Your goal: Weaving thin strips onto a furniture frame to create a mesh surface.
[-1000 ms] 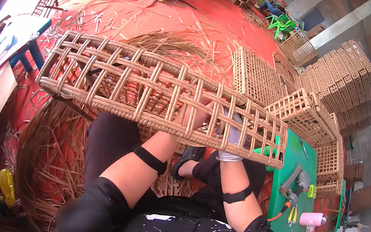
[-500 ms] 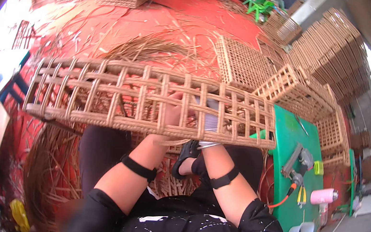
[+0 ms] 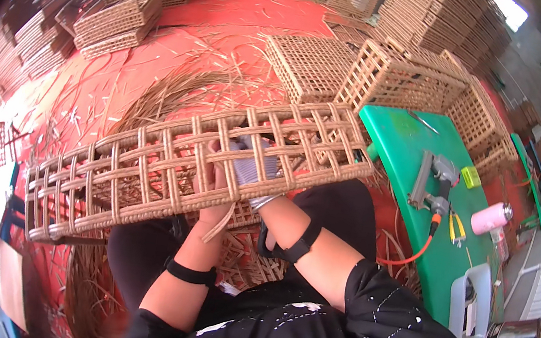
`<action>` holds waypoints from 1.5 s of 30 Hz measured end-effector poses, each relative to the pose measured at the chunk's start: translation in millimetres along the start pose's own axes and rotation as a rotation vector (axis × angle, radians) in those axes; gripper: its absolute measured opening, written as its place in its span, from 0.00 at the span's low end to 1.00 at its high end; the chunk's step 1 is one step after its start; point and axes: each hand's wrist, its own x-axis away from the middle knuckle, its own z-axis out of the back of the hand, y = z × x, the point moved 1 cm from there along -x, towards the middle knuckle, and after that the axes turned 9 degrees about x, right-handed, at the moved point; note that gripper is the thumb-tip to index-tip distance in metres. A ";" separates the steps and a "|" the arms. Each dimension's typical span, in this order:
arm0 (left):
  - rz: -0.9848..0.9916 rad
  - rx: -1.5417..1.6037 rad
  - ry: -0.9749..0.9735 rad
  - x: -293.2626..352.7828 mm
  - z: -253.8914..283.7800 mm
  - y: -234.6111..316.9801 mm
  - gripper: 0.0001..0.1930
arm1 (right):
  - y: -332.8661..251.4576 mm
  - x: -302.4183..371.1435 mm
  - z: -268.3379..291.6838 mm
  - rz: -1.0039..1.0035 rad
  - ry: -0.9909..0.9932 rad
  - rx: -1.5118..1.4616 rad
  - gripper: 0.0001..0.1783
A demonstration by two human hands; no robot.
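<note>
A woven rattan basket with open lattice sides lies across my thighs, tilted with its right end farther away and its left end nearer. Both my hands reach under its near rim and sit behind the lattice. My left hand is bare and close to the middle of the side, its fingers mostly covered by the slats. Beside it is my right hand, in a grey striped glove, fingers also hidden. A loose rattan strip hangs from the near rim by my left wrist. What the fingers hold does not show.
To the right, a green table carries a nail gun with an orange hose, yellow-handled pliers, a yellow box and a pink bottle. Further baskets stand ahead. Rattan scraps litter the red floor.
The basket has swung from level to slanted, its left end dropping nearer and its right end rising. Both hands have shifted left with it. The whole view has turned to the left.
</note>
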 end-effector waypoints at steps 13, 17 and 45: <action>-0.302 -0.343 0.000 -13.8 7.4 -7.8 0.20 | -18.9 4.0 3.8 0.054 0.261 -0.183 0.14; 0.118 0.227 0.178 -29.1 6.0 -6.5 0.20 | -32.4 6.0 17.8 0.132 0.390 -0.239 0.12; 0.027 -0.369 0.032 -34.9 -15.1 45.8 0.17 | -17.7 30.6 49.9 0.073 0.089 0.186 0.17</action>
